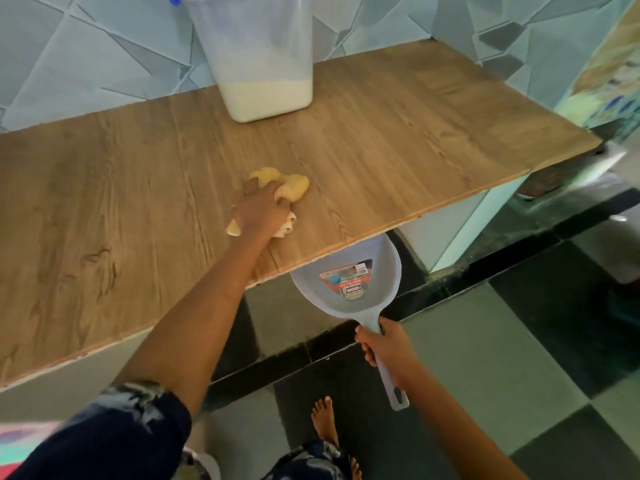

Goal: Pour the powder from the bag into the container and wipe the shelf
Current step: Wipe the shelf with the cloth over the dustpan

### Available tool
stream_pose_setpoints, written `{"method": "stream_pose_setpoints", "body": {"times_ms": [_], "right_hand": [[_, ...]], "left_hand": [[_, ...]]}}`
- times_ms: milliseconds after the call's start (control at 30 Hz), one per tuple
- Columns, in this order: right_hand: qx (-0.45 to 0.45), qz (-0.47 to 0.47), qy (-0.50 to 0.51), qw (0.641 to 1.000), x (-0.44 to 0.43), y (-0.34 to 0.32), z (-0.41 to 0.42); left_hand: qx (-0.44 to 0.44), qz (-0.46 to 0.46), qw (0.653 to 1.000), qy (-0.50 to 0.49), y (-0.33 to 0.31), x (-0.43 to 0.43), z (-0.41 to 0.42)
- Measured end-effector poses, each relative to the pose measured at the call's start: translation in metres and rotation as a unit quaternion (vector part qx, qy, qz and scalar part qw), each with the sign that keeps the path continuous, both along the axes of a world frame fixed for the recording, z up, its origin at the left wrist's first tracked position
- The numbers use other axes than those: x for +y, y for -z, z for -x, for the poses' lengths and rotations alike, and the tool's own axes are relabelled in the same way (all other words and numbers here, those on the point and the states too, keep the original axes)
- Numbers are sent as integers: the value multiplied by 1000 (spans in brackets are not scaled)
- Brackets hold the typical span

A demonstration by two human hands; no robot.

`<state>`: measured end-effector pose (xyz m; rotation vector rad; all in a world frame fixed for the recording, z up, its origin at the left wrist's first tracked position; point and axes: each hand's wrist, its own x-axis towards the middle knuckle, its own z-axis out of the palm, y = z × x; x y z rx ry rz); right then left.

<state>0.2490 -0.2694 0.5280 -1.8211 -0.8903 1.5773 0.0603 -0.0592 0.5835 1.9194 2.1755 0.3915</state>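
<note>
My left hand grips a crumpled yellow cloth and holds it down on the wooden shelf, near its front edge. My right hand holds the handle of a pale blue dustpan, whose pan sits just under the shelf's front edge, below and right of the cloth. A translucent plastic container with white powder in its bottom stands at the back of the shelf against the wall. No bag is in view.
A tiled wall runs behind the shelf. The shelf ends at the right. Below lies a dark and light checkered floor, where my bare feet stand.
</note>
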Motion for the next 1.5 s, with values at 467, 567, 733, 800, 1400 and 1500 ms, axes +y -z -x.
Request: {"method": "stream_pose_setpoints", "body": {"times_ms": [467, 567, 733, 800, 1400, 1500], "right_hand": [[3, 1, 11, 1000, 45, -5, -31], [7, 4, 16, 1000, 50, -6, -43], [-9, 10, 2, 1000, 57, -6, -72], [-14, 16, -2, 1000, 60, -6, -83], [-2, -22, -30, 999, 93, -13, -164], [24, -19, -23, 999, 96, -12, -172]], "left_hand": [[-104, -63, 988, 95, -20, 72, -60], [-39, -34, 999, 14, -11, 126, -31], [-49, 4, 999, 0, 4, 182, -46], [-46, 13, 999, 11, -1, 197, -61], [-74, 23, 934, 350, -4, -16, -231], [-216, 17, 926, 309, -16, 17, -234]]}}
